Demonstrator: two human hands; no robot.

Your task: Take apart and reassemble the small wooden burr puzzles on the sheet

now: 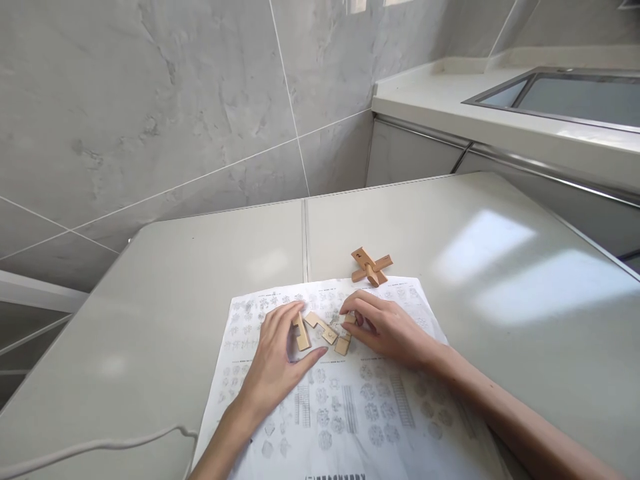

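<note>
Three notched, pale wooden puzzle pieces lie close together on a printed sheet. My left hand [270, 353] curves around the left piece [303, 340], its fingertips at that piece's far end and its thumb spread well apart. Between my hands rests the middle piece [327, 333], slanting and with a small round mark on it. My right hand [387, 327] has its thumb and fingers closed about the far end of the right piece [343, 345], which they partly cover. Beyond the sheet's top edge stands an assembled crossed wooden puzzle [370, 267], darker and marked 2.
The creased paper sheet [345, 427] with printed diagrams lies on a glossy pale table [165, 320] with a seam down it. A white cable [110, 445] runs in at lower left. Behind are a grey tiled wall [200, 87] and a counter with a sink [565, 97].
</note>
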